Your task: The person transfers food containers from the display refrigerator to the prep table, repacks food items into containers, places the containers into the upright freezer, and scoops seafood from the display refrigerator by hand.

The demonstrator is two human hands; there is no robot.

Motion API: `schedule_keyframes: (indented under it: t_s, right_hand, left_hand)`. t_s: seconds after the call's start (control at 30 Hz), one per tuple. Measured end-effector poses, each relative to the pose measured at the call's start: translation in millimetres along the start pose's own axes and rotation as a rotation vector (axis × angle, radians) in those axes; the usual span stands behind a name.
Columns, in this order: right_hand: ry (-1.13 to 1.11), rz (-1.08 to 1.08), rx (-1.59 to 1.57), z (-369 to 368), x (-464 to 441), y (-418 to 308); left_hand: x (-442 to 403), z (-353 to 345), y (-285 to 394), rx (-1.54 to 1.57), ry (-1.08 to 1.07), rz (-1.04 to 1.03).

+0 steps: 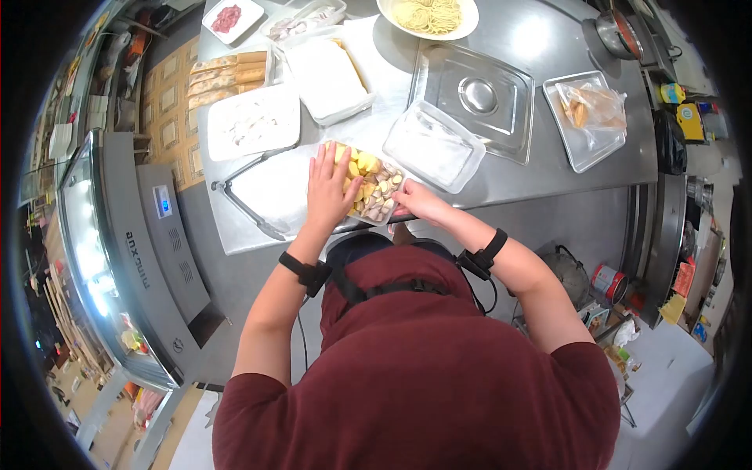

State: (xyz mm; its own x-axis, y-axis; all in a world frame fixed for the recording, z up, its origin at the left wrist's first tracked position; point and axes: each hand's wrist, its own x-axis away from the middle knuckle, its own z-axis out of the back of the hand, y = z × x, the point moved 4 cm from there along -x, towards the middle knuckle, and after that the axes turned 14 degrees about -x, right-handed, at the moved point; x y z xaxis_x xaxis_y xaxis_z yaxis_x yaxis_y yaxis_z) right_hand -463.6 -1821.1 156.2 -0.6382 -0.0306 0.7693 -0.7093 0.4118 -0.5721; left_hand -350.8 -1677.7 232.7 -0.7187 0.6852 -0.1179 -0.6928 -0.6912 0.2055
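A clear container (381,222) at the table's front edge holds yellow chunks (362,163) at its far left and pale brownish pieces (381,193) on its nearer right side. My left hand (330,186) lies over the container's left side, fingers stretched out across the yellow chunks. With fingers bent round the right rim, my right hand (419,201) grips the container. Just beyond it sits a translucent empty-looking tub (435,146). Black tongs (249,210) lie left of my left hand.
The steel table (580,176) also carries a white tray of pale pieces (254,121), a white-filled tub (325,78), a steel lid (478,95), a noodle bowl (429,17), a tray with a bagged item (586,117) and a pot (619,35). A glass-fronted cabinet (94,235) stands left.
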Motion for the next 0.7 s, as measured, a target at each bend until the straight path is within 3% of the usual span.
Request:
schedule_keyframes:
  t_s: [0.23,0.43,0.57,0.7]
  right_hand:
    - [-0.047,-0.021,0.008,-5.3,4.0,-10.9]
    - [-0.144,-0.092,0.108,25.0,58.4,-28.0]
    - [-0.110,-0.125,0.196,77.4,86.5,-20.9]
    - [-0.042,-0.201,0.204,104.0,87.9,-14.9]
  left_hand:
    - [-0.5,-5.7,-0.9,-0.047,0.034,0.009]
    - [7.0,25.8,-35.4,0.449,0.136,0.153]
    - [38.1,52.6,-60.4,0.317,0.137,0.372]
    - [101.7,34.8,-102.2,0.850,0.179,0.871]
